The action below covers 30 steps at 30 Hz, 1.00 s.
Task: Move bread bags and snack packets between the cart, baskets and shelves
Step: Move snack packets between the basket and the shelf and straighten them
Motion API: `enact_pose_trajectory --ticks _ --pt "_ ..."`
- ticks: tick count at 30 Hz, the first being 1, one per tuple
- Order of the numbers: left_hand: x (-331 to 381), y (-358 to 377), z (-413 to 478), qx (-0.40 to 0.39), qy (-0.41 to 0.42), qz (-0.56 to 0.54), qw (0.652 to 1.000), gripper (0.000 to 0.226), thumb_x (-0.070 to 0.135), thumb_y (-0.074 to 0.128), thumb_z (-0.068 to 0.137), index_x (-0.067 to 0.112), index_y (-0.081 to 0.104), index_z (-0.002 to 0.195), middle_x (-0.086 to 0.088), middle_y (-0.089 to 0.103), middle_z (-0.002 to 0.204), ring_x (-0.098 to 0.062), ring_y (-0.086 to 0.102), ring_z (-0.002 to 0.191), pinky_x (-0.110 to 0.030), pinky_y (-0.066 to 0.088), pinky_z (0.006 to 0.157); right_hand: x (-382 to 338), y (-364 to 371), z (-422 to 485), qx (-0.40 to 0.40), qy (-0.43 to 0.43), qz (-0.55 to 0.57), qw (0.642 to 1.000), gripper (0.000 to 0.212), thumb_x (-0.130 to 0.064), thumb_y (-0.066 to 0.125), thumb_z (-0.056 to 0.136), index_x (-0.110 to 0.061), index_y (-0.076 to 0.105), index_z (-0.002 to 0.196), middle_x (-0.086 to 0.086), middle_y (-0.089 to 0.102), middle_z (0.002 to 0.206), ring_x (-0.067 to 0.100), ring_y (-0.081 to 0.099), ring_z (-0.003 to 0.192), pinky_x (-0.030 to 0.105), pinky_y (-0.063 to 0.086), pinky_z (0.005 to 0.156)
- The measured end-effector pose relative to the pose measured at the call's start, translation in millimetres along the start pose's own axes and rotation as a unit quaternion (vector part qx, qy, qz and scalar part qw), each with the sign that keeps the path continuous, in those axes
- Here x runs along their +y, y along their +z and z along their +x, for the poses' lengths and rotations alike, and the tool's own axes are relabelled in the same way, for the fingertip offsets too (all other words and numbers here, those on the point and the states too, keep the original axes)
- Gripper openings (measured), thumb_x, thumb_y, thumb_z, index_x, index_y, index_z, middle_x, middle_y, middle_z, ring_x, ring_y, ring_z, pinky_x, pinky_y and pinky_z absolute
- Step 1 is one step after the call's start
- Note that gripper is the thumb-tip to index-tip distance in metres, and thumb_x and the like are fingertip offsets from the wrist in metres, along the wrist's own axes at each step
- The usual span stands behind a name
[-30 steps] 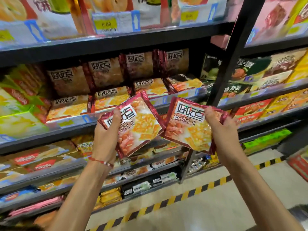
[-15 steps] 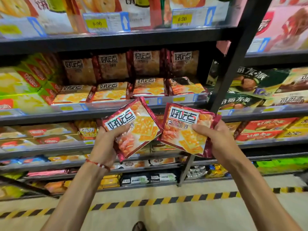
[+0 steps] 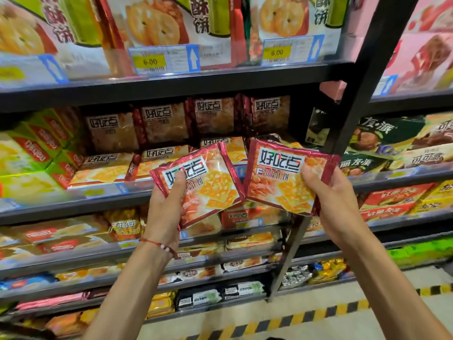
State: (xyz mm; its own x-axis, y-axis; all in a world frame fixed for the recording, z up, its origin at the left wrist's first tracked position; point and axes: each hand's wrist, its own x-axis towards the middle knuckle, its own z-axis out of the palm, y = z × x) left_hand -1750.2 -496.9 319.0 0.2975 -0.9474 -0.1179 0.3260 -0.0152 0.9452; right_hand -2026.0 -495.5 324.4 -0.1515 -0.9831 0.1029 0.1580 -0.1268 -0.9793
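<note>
I hold two red cracker packets side by side in front of the shelves. My left hand (image 3: 166, 207) grips the left packet (image 3: 208, 185) from below, thumb over its white label; the packet tilts to the right. My right hand (image 3: 335, 207) grips the right packet (image 3: 277, 182) at its right edge, thumb on the front. The packets' inner corners overlap slightly. Right behind them is a shelf (image 3: 81, 195) stocked with more of the same red packets (image 3: 161, 123), some upright at the back and some lying flat in front.
The shelf above (image 3: 196, 79) carries tall biscuit packs and yellow 6.00 price tags (image 3: 150, 62). Green boxes (image 3: 27, 163) stand at the left. A black upright post (image 3: 355, 101) divides this bay from the right one. Lower shelves hold more snacks; a yellow-black floor stripe (image 3: 306, 315) runs below.
Both hands have lifted the packets higher and closer to the shelf of matching packets. The view has moved in toward the shelves and tilted upward.
</note>
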Motion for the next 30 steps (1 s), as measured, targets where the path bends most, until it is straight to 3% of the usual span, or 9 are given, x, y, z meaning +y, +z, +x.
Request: enact_pose_trajectory --ticks 6,8,10,12,15,19,23,25,30 --pt "8 -3 24 -0.04 -0.034 0.02 0.998 0.043 0.042 0.067 0.097 0.035 0.048 0.135 0.003 0.078 0.104 -0.009 0.077 0.083 -0.027 0.061 0.063 7 8 12 0.003 -0.014 0.007 1.0 0.035 -0.027 0.059 0.103 -0.014 0.062 0.136 0.005 0.075 0.125 0.026 0.073 0.116 0.048 0.058 0.101" --pt "9 -3 32 -0.078 -0.046 0.029 0.996 0.071 0.029 0.085 0.08 0.024 0.047 0.14 -0.002 0.078 0.105 -0.016 0.077 0.087 -0.032 0.062 0.068 8 11 18 0.003 -0.023 -0.001 1.0 0.034 -0.027 0.059 0.104 -0.015 0.063 0.135 0.006 0.075 0.126 0.027 0.072 0.117 0.051 0.054 0.104" --pt "10 -4 37 -0.104 -0.043 0.06 0.992 0.084 0.017 0.089 0.064 0.012 0.048 0.137 -0.009 0.077 0.108 -0.026 0.075 0.095 -0.047 0.062 0.086 9 14 23 0.001 -0.028 -0.009 1.0 0.033 -0.026 0.059 0.104 -0.015 0.063 0.135 0.006 0.075 0.126 0.027 0.072 0.117 0.052 0.053 0.105" --pt "11 -3 42 -0.116 -0.02 0.078 0.99 0.069 0.009 0.09 0.066 0.008 0.058 0.127 -0.012 0.077 0.109 -0.029 0.072 0.099 -0.056 0.055 0.099 10 17 28 0.006 -0.036 -0.014 0.999 0.034 -0.028 0.061 0.103 -0.014 0.064 0.134 0.006 0.076 0.125 0.026 0.073 0.116 0.053 0.053 0.106" --pt "13 1 51 -0.131 0.032 0.073 0.988 0.031 0.0 0.074 0.087 0.013 0.068 0.115 -0.005 0.079 0.106 -0.02 0.074 0.099 -0.038 0.059 0.089 13 20 34 0.022 -0.054 -0.013 0.998 0.034 -0.031 0.063 0.102 -0.015 0.067 0.132 0.005 0.076 0.123 0.025 0.073 0.114 0.052 0.054 0.104" --pt "16 8 68 -0.147 0.097 0.087 0.981 0.031 0.004 0.069 0.094 0.017 0.062 0.122 0.001 0.077 0.107 -0.012 0.072 0.097 -0.022 0.056 0.082 17 24 39 0.047 -0.07 0.002 0.996 0.035 -0.033 0.063 0.102 -0.017 0.065 0.133 0.001 0.077 0.121 0.022 0.075 0.112 0.049 0.057 0.1" --pt "28 26 85 -0.128 0.129 0.076 0.98 0.02 0.006 0.073 0.091 0.013 0.067 0.109 -0.006 0.077 0.104 -0.02 0.073 0.1 -0.031 0.059 0.088 19 23 47 0.071 -0.085 0.018 0.994 0.034 -0.033 0.063 0.103 -0.018 0.065 0.133 0.001 0.077 0.122 0.022 0.074 0.112 0.049 0.057 0.101" --pt "34 34 94 -0.101 0.121 0.072 0.985 0.026 0.014 0.08 0.088 0.009 0.065 0.109 -0.009 0.077 0.105 -0.023 0.075 0.099 -0.032 0.061 0.084 20 22 50 0.08 -0.091 0.015 0.992 0.034 -0.032 0.062 0.103 -0.017 0.064 0.134 0.0 0.077 0.122 0.021 0.075 0.112 0.047 0.058 0.099" --pt "18 35 121 -0.076 0.13 0.252 0.956 0.034 0.032 0.083 0.085 0.008 0.073 0.106 -0.004 0.078 0.094 -0.022 0.076 0.091 -0.028 0.057 0.073 18 26 51 0.111 -0.165 -0.055 0.978 0.03 -0.033 0.064 0.103 -0.021 0.064 0.13 -0.009 0.078 0.116 0.01 0.074 0.107 0.023 0.061 0.085"
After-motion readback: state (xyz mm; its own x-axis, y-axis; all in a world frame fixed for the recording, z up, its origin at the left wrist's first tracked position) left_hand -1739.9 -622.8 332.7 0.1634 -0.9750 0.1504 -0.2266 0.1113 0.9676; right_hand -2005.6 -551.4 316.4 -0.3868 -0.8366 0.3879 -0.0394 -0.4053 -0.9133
